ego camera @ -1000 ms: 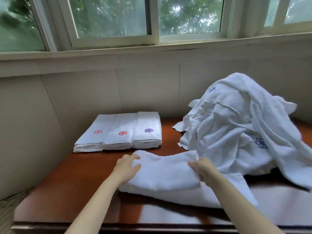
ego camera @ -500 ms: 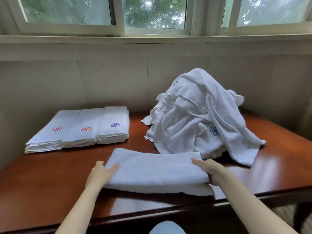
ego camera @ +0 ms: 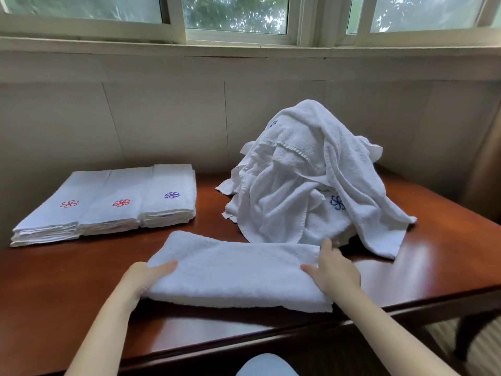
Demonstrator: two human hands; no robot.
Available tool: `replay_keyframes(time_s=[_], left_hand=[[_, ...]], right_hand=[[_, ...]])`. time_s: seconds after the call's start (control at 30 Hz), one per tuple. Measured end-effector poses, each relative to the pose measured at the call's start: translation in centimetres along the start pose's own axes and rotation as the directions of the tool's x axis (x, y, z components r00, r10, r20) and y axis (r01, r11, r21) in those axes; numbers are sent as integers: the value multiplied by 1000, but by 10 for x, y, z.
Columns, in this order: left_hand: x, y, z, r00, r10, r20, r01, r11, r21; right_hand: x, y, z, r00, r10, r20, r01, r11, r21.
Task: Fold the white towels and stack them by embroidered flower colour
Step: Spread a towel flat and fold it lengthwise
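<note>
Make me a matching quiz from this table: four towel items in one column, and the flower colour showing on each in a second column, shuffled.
Column one:
1. middle folded stack
2. right folded stack
3. unfolded heap
4. towel being folded

Column two:
A. blue flower
B. no flower showing
C. red flower
D. purple flower

Pairs: 1-C, 2-D, 3-A, 4-B

A polished reddish-brown wooden bench (ego camera: 447, 256) is standing against a pale panelled wall (ego camera: 162, 126). White-framed sliding windows (ego camera: 235, 17) are running above a ledge (ego camera: 244, 51) beyond the bench's far edge, showing green foliage. Daylight is reflecting off the bench's near edge. A dark curved leg (ego camera: 464, 337) is descending to a ribbed floor (ego camera: 488, 348) below the near right corner.
</note>
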State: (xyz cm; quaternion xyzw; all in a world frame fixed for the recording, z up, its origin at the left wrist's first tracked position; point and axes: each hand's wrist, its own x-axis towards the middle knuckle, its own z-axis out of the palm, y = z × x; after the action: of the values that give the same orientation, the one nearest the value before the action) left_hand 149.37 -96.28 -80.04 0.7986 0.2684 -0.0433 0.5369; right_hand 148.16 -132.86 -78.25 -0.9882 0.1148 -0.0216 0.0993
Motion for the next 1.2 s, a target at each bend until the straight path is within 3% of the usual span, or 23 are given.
replay_keyframes(time_s=[0.07, 0.13, 0.23, 0.33, 0.43, 0.47, 0.53, 0.57, 0.63, 0.7, 0.73, 0.8, 0.87, 0.9, 0.97, 1.03, 1.1, 1.2], left_hand=[[1, -1, -2, 1000, -10, 2, 10, 999, -45], [2, 0, -3, 999, 28, -29, -30, 996, -83], [-3, 7, -1, 976, 108, -191, -153, 958, -244], [-16, 15, -2, 958, 96, -271, -237, 797, -556], [-32, 21, -12, 980, 124, -153, -197, 598, -777], [-36, 23, -18, 978, 171, -119, -195, 552, -811], [-40, 25, -32, 963, 250, -104, -218, 487, -846], [-40, 26, -36, 954, 271, -125, -250, 499, -830], [-34, 26, -44, 928, 297, -226, -371, 674, -638], [-33, 24, -53, 898, 351, -264, -432, 816, -384], [-32, 22, -60, 890, 413, -193, -456, 813, -362], [-31, 16, -73, 848, 517, 116, -412, 780, -471], [-30, 8, -82, 800, 513, 310, -324, 805, -497], [-28, 6, -84, 825, 463, 323, -279, 832, -480], [-19, 4, -79, 933, 301, 197, -223, 914, -339], [-7, -4, -74, 987, 160, 32, -162, 986, 39], [0, -11, -74, 993, 117, -19, -104, 936, 335], [-2, -12, -79, 999, 30, 31, -38, 946, 322]], right_hand=[[-8, -24, -6, 966, -183, -185, 130, 955, -267], [-20, -58, -5, 886, -407, -224, 367, 909, -198], [-45, -118, 20, 787, -614, -66, 616, 787, 31], [-66, -175, 59, 808, -584, 73, 580, 812, 70], [-61, -210, 72, 846, -533, -12, 532, 846, -19], [-54, -219, 70, 848, -527, -53, 529, 848, 20], [-42, -237, 55, 875, -472, -108, 476, 798, 369], [-36, -243, 43, 904, -418, -93, 387, 705, 594], [-26, -252, 18, 923, -383, 32, 110, 342, 933], [-16, -251, -5, 847, -513, 141, -180, -28, 983], [-10, -250, -15, 808, -567, 163, -303, -161, 939], [8, -247, -28, 793, -577, 196, -433, -306, 848], [25, -244, -24, 860, -447, 247, -435, -387, 813], [30, -242, -13, 904, -327, 275, -393, -384, 835], [35, -235, 21, 937, -123, 326, -346, -232, 909], [34, -224, 54, 924, -53, 378, -380, -39, 924], [34, -218, 66, 921, -26, 388, -387, 33, 922], [33, -220, 66, 957, 0, 291, -281, 255, 925]])
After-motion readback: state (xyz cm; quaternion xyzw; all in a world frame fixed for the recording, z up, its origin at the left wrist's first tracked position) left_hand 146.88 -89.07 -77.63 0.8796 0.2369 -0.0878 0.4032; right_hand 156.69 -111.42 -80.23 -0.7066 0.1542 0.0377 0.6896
